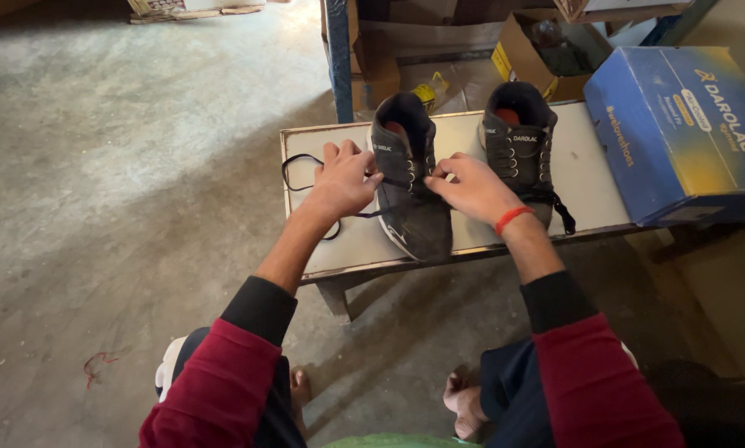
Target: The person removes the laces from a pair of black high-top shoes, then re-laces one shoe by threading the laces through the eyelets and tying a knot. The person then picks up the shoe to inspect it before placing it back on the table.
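Two dark grey shoes stand on a low white bench [580, 178]. My left hand [343, 178] pinches the black lace [299, 160] at the left side of the nearer shoe [414, 220]; the lace loops out over the bench to the left. My right hand [470, 187], with a red band at the wrist, grips the lace on the same shoe's right side over the eyelets. The second shoe [518, 137] stands to the right, laced, with its lace end hanging over the bench's front edge.
A blue and yellow shoe box [679, 124] lies on the bench's right end. Cardboard boxes [522, 54] and a blue post [338, 58] stand behind the bench. Bare concrete floor [132, 166] spreads to the left. My knees and bare feet are below.
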